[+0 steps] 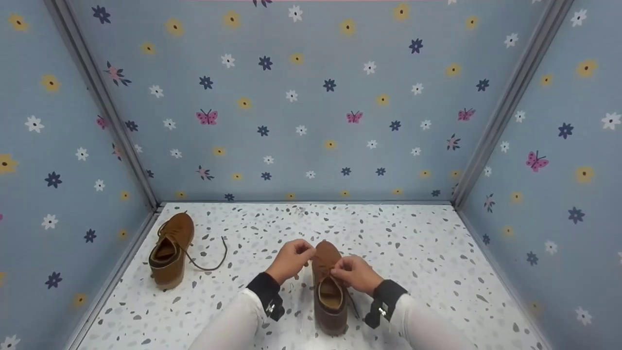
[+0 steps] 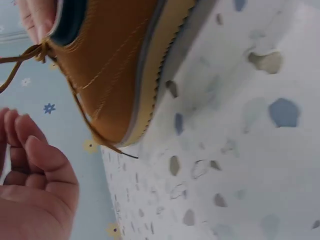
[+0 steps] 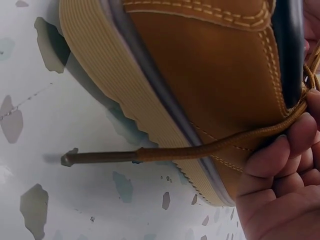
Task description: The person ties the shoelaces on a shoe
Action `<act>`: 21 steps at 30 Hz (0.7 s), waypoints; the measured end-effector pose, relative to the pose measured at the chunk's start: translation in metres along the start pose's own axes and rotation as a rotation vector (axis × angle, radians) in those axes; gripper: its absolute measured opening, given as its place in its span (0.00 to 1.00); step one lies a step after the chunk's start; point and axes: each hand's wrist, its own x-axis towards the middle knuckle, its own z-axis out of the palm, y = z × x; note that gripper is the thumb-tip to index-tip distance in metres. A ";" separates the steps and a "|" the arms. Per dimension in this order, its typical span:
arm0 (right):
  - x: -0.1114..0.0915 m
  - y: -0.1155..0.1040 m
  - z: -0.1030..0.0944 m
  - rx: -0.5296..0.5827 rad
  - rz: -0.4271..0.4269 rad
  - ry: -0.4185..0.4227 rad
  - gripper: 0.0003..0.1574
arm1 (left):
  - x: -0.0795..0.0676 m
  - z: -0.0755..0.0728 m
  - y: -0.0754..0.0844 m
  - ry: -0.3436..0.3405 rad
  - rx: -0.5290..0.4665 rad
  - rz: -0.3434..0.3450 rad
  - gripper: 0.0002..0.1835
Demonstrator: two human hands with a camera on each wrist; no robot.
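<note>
A brown lace-up shoe (image 1: 329, 311) stands on the speckled surface, its toe pointing away from me. Over its left side my left hand (image 1: 291, 257) has curled fingers and pinches a shoelace; in the left wrist view the lace (image 2: 20, 59) runs from the knot out past the left edge, so the pinch itself is hidden there. At the knot my right hand (image 1: 357, 273) pinches the lace (image 3: 235, 137) between thumb and fingers, close to the shoe's opening. One tipped lace end (image 3: 100, 157) hangs down the shoe's right side, another (image 2: 112, 146) down its left.
A second brown shoe (image 1: 167, 262) stands at the far left near the wall, with a loose lace (image 1: 214, 268) trailing right over the white speckled surface (image 1: 413, 243). Blue flowered panels (image 1: 311, 121) enclose the back and both sides.
</note>
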 end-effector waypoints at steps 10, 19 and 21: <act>0.001 0.000 0.003 0.005 -0.032 0.015 0.12 | 0.009 0.011 0.011 -0.106 0.197 -0.035 0.06; 0.000 0.002 0.002 0.013 -0.059 0.020 0.12 | 0.007 0.021 0.011 -0.178 0.251 -0.023 0.06; 0.000 0.002 0.002 0.029 -0.059 0.015 0.12 | 0.007 0.022 0.010 -0.192 0.248 -0.033 0.07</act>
